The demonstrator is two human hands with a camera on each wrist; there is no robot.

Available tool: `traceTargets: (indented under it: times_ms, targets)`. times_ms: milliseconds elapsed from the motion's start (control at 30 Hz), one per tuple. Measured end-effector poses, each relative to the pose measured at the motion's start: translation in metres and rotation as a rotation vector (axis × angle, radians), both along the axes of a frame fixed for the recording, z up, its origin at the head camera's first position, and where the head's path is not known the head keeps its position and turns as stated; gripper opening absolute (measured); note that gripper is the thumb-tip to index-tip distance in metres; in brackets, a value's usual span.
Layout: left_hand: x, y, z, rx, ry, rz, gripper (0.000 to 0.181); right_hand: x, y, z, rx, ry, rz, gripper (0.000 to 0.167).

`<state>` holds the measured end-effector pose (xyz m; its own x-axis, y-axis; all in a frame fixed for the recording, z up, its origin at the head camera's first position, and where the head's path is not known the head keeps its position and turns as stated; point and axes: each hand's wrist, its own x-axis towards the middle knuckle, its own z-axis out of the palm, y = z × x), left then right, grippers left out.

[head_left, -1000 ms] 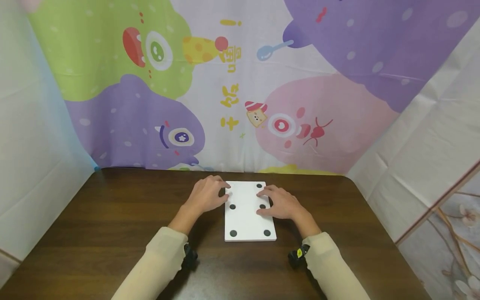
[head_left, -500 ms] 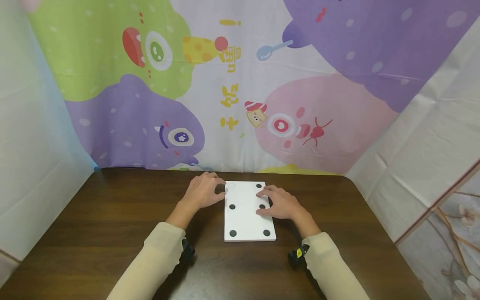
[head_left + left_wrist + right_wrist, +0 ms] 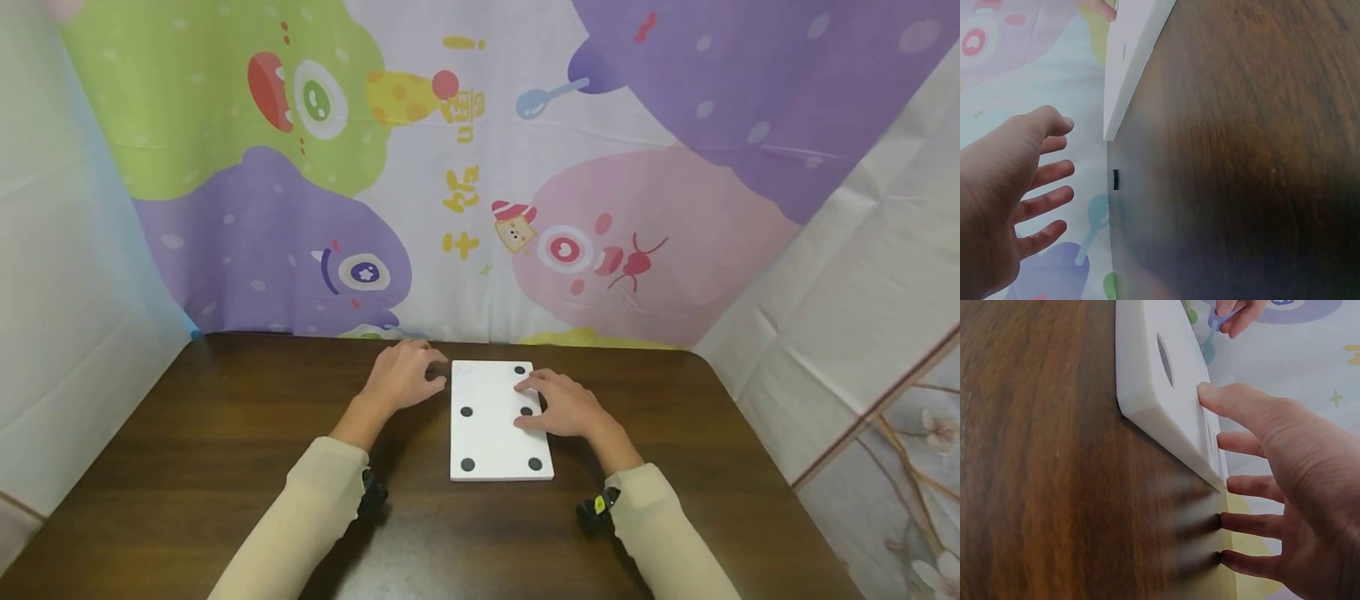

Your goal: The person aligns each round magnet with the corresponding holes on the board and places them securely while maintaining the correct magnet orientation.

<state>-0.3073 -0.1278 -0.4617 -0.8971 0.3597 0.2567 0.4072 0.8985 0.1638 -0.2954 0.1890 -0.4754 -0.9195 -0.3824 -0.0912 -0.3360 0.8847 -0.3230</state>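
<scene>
A white rectangular board [image 3: 495, 437] with several round dark spots lies on the brown table. My left hand [image 3: 401, 377] is just left of the board's far-left corner, apart from it. Its fingers are loosely bent and hold nothing in the left wrist view. A small dark piece [image 3: 1115, 179] shows by the table's edge beyond those fingers, not touching them; its kind cannot be told. My right hand [image 3: 566, 404] rests at the board's right side, fingers spread. Its thumb [image 3: 1235, 403] lies on or close over the board's top. One spot is partly covered by this hand.
Brown wooden table [image 3: 225, 450] surrounds the board. Behind it hangs a cloth [image 3: 487, 292] printed with cartoon monsters. Pale cloth walls [image 3: 67, 250] stand at left and right. A black camera is worn on each wrist.
My left hand has drawn back to the left, off the board's far-left corner, where a faint round outline now shows. The right hand has stayed in place.
</scene>
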Motion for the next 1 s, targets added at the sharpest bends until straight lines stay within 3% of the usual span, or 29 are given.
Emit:
traceTargets:
  times_ms: [700,1000]
  targets:
    - [-0.010,0.000,-0.001,-0.001,-0.028,0.030,0.035,-0.002,0.000,0.001,-0.004,0.005,0.008,0.067]
    - [-0.014,0.001,-0.006,-0.009,-0.053,0.051,0.036,-0.001,0.000,0.000,-0.006,-0.003,0.007,0.067]
